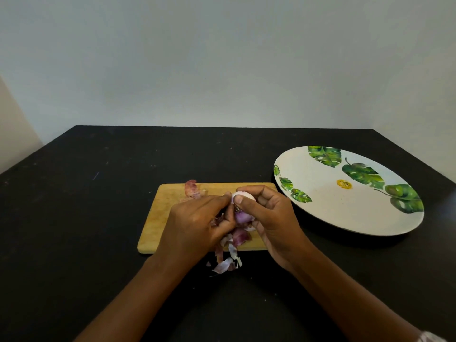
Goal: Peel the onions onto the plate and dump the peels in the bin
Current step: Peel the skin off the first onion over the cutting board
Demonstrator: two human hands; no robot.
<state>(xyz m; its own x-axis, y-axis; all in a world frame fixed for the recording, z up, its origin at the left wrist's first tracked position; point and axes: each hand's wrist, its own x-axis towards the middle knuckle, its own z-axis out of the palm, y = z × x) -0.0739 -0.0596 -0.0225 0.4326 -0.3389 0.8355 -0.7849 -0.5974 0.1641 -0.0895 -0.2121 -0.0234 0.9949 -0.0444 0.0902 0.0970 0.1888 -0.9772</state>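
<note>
A small purple onion (241,213) is held above a wooden cutting board (160,213). My right hand (269,218) grips it, thumb on its pale upper part. My left hand (197,223) pinches the skin at the onion's left side. Loose purple and white peels (228,260) lie under my hands and spill over the board's front edge onto the table. A reddish peel (192,188) lies at the board's far edge. The white plate (345,213) with green leaf prints stands to the right with nothing on it. No bin is in view.
The black table (86,193) spreads to the left and behind the board. A pale wall stands behind the table. The plate almost touches the board's right corner.
</note>
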